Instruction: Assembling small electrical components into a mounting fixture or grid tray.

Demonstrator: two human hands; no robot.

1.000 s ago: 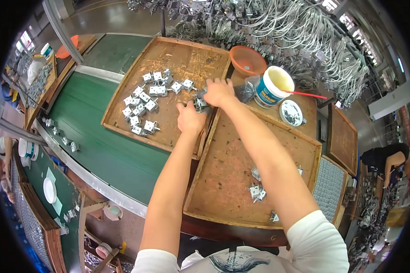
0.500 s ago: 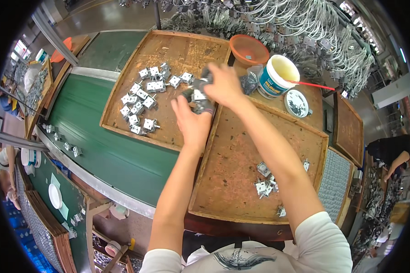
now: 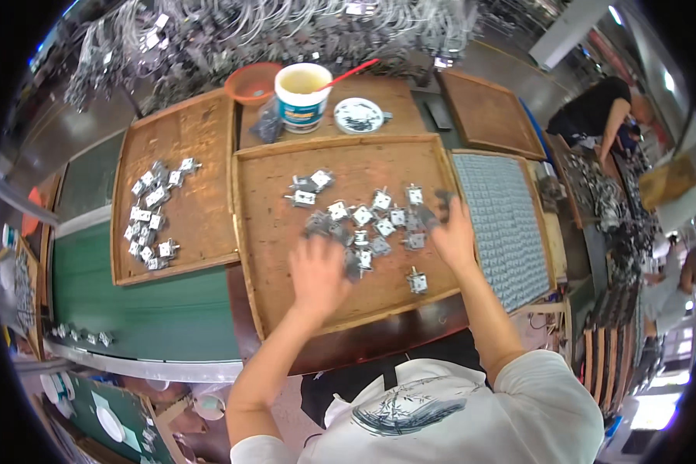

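Small silver metal motor-like parts (image 3: 384, 226) with short shafts lie scattered in the wooden tray (image 3: 286, 305) in front of me. My left hand (image 3: 321, 267) is over the left side of this cluster, its dark-covered fingers apart and somewhat blurred. To the right of the cluster is my right hand (image 3: 455, 232), thumb and fingers spread beside the outermost parts. Neither hand visibly holds a part. A few parts (image 3: 311, 189) lie in a group farther back, and a single part (image 3: 417, 281) sits near the tray's front edge.
A second wooden tray (image 3: 197, 127) with more parts stands on the left by a green conveyor belt (image 3: 147, 325). Behind are an orange bowl (image 3: 253, 82), a white bucket (image 3: 301, 108) with a red stick, and a white lid (image 3: 358, 115). A tray of packed grey pieces (image 3: 506, 224) adjoins on the right.
The view has swung right. Both hands have come from the left tray to the middle one and separated. More parts now lie in the middle tray, and fewer in the left tray.
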